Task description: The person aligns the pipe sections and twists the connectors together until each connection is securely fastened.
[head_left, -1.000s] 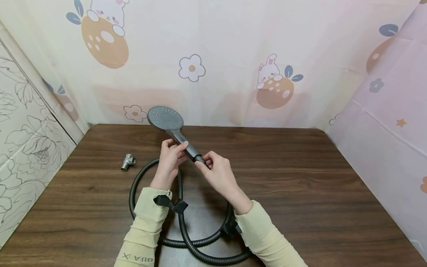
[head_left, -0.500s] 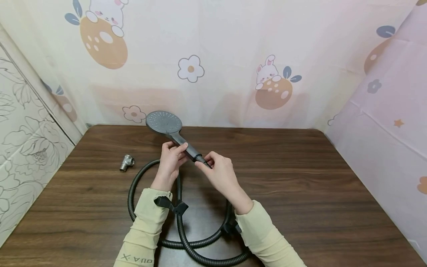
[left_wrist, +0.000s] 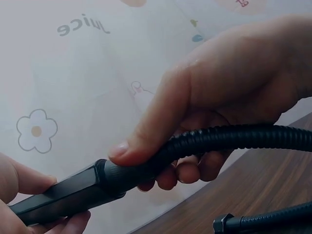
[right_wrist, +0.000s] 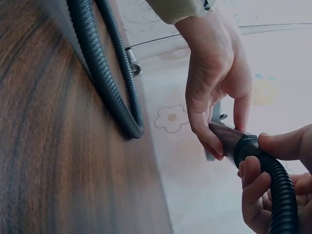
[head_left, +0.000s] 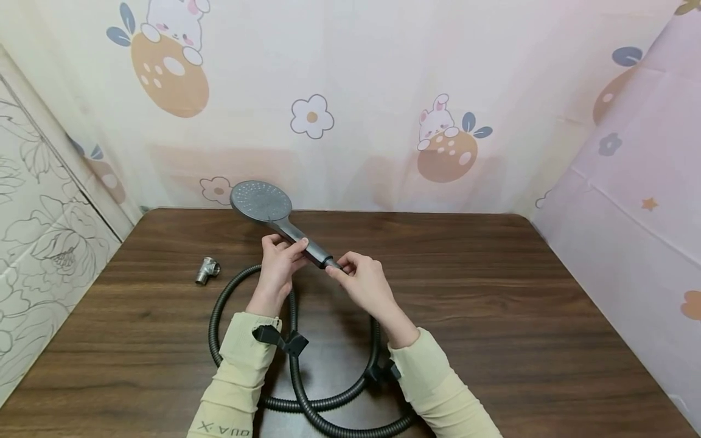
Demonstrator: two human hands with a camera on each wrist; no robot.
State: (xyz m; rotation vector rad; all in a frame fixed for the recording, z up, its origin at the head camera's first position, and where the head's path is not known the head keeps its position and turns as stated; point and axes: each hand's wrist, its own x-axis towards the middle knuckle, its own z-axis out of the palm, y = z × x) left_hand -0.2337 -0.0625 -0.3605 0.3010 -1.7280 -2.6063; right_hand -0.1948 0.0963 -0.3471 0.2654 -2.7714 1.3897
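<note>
Nearest the viewer, my pale yellow sleeves [head_left: 230, 371] enter over the near side of the table [head_left: 520, 316], with a black strap [head_left: 279, 339] at my left wrist. Around and beneath my forearms, a black ribbed hose [left_wrist: 273, 137] lies in overlapping loops on the tabletop, midway between its left and right edges; a hexagonal nut [left_wrist: 223, 224] shows in the left wrist view.

Above the loops, my right hand [head_left: 366, 285] pinches the hose's upper end, thumb on one side and curled fingers on the other. This end meets the foot of the shower head's handle; how far it is threaded I cannot tell. Just beyond, to the left, my left hand [head_left: 275, 267] holds the handle, thumb opposite the fingers.

To the left of my left hand, toward the table's far left corner, a small silver pipe fitting [head_left: 208, 271] rests on the wood, apart from the hose.

The gray shower head [head_left: 261, 201] is held aslant above the table, its handle running up and leftward from my hands; its round, perforated face is turned upward and overlaps the far edge in the head view. Behind that edge hangs a pale cloth [head_left: 378, 61] printed with rabbits, fruit and flowers.
</note>
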